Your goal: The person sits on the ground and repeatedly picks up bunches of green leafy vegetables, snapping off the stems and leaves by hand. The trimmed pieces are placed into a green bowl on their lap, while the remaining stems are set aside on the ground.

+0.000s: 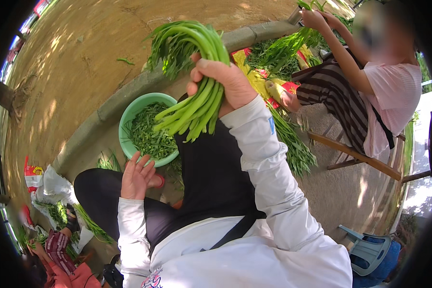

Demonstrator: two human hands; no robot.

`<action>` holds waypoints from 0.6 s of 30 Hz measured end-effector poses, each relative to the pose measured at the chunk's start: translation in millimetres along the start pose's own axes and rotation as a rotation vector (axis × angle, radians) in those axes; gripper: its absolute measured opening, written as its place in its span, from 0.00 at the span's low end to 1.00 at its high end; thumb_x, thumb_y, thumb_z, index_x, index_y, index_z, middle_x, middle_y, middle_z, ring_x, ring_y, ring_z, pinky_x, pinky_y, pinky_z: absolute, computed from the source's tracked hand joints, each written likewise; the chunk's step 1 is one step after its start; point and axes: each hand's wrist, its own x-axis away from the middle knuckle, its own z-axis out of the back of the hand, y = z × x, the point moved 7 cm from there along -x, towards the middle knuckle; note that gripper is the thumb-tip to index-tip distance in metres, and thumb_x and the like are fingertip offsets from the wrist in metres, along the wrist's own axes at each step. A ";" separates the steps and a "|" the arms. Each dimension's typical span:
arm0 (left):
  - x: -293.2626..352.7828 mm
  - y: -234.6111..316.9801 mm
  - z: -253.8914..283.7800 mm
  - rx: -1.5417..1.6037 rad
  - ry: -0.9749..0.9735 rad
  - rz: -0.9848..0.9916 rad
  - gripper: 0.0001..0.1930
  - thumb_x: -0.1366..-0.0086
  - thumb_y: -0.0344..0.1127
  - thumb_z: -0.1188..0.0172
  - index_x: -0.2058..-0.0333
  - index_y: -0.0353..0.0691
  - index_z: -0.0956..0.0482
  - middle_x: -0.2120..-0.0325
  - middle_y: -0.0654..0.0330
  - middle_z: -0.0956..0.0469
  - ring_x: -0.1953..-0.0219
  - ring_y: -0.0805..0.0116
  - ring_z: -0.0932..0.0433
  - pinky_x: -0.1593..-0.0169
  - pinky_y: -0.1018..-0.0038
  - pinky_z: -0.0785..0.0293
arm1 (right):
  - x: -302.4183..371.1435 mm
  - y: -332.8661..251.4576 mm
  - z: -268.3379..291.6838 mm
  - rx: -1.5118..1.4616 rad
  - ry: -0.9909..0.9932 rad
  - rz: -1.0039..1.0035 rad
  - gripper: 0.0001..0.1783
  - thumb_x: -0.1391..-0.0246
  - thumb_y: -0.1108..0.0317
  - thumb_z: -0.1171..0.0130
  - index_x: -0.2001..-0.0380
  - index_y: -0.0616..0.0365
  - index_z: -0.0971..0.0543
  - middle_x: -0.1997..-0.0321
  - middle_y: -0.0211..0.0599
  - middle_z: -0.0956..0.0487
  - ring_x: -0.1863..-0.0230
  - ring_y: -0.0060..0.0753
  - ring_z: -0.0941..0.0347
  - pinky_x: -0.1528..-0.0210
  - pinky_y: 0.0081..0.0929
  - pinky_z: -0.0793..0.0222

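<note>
My right hand (224,82) is raised in front of me, its fingers wrapped round a thick bunch of water spinach (209,45). The leafy tops droop over to the left, and the pale green stem ends fan out below my fist. Lower down, over my left thigh, my left hand (136,178) is held up with its fingers apart and nothing in it. Just beyond it stands a round green basin (124,126), with loose cut leaves and stems (151,129) inside. The bunch hangs above the basin's right side, apart from it.
At the right a co-worker (389,91) sits on a wooden chair (355,156), holding greens (293,48). More long greens (293,144) lie on the ground by that person's feet. A curb (89,126) runs behind the basin. Another person (62,254) is at lower left, near white sacks (56,185).
</note>
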 end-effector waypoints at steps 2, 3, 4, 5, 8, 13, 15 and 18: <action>-0.8 -3.2 1.7 0.043 0.001 0.021 0.24 0.36 0.47 0.52 0.44 0.45 0.39 0.49 0.60 0.33 0.49 0.64 0.32 0.46 0.65 0.36 | 0.1 -32.0 19.2 0.039 0.006 0.049 0.17 0.51 0.67 0.45 0.57 0.59 0.32 0.73 0.31 0.28 0.73 0.29 0.28 0.73 0.30 0.29; -1.2 -5.4 1.7 0.062 0.006 0.028 0.24 0.36 0.47 0.52 0.44 0.46 0.39 0.49 0.60 0.33 0.49 0.65 0.32 0.45 0.65 0.36 | 0.8 -45.4 30.4 0.078 0.009 0.064 0.17 0.50 0.67 0.45 0.57 0.59 0.32 0.73 0.31 0.28 0.73 0.29 0.28 0.73 0.30 0.29; -0.4 -5.3 -1.5 0.046 0.050 0.015 0.24 0.37 0.47 0.50 0.45 0.44 0.39 0.53 0.59 0.31 0.52 0.63 0.30 0.48 0.65 0.35 | 2.4 -56.0 43.5 0.115 0.028 0.078 0.17 0.50 0.67 0.44 0.57 0.59 0.32 0.74 0.30 0.28 0.73 0.29 0.28 0.73 0.30 0.29; -0.8 -6.6 -2.6 0.040 0.060 0.024 0.24 0.37 0.47 0.50 0.45 0.44 0.39 0.53 0.59 0.30 0.53 0.64 0.29 0.48 0.65 0.35 | 4.4 -65.3 55.9 0.154 0.037 0.091 0.16 0.50 0.67 0.44 0.58 0.59 0.31 0.74 0.30 0.28 0.74 0.29 0.28 0.73 0.29 0.29; 0.0 -11.7 -3.9 0.022 0.093 0.039 0.24 0.37 0.46 0.50 0.45 0.44 0.39 0.56 0.60 0.28 0.55 0.66 0.28 0.50 0.66 0.34 | 14.0 -78.0 93.2 0.280 0.150 0.040 0.15 0.51 0.66 0.44 0.60 0.59 0.30 0.75 0.30 0.28 0.75 0.27 0.28 0.74 0.27 0.30; 5.0 -10.5 -21.6 -0.066 0.114 0.016 0.23 0.37 0.44 0.50 0.46 0.42 0.38 0.59 0.60 0.27 0.59 0.68 0.26 0.53 0.70 0.32 | 29.3 -56.9 173.7 0.371 0.307 -0.123 0.14 0.52 0.66 0.43 0.61 0.57 0.29 0.76 0.29 0.28 0.76 0.26 0.28 0.73 0.26 0.30; 4.0 -6.1 -34.2 -0.139 0.120 -0.026 0.20 0.37 0.40 0.49 0.48 0.41 0.35 0.60 0.61 0.26 0.61 0.71 0.26 0.55 0.73 0.31 | 31.2 -44.6 203.0 0.418 0.317 -0.159 0.11 0.53 0.65 0.42 0.66 0.57 0.28 0.76 0.30 0.27 0.77 0.28 0.27 0.74 0.26 0.29; 0.8 -0.5 -49.3 -0.265 0.163 -0.141 0.17 0.38 0.36 0.49 0.51 0.39 0.33 0.63 0.61 0.26 0.63 0.73 0.26 0.56 0.75 0.31 | 31.1 -28.5 243.3 0.418 0.370 -0.215 0.10 0.55 0.66 0.41 0.71 0.59 0.27 0.78 0.34 0.26 0.79 0.31 0.26 0.76 0.27 0.28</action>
